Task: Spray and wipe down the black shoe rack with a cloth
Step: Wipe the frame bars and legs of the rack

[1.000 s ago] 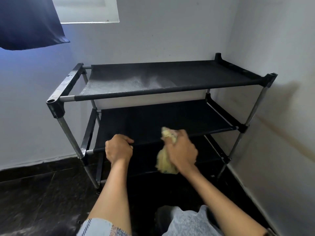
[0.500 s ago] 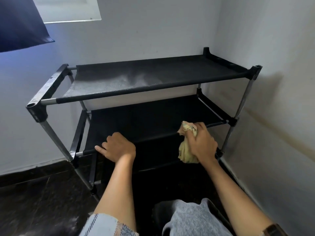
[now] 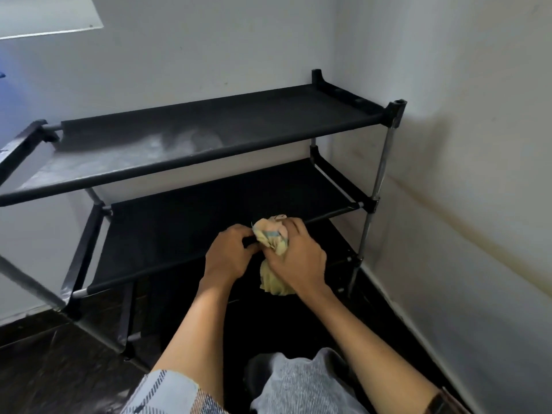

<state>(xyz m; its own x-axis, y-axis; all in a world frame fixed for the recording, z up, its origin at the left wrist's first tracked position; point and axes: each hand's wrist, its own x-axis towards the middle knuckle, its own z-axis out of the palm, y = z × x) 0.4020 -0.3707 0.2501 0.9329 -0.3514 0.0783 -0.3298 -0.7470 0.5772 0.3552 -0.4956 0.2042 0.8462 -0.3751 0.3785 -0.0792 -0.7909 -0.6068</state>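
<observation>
head view | worn high, aimed forward and down | close over hands (image 3: 263,258) | facing shoe rack (image 3: 209,135) in corner

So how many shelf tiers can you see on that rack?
3: top shelf, middle shelf behind the right hand and cloth, bottom shelf, mostly hidden in shadow.
</observation>
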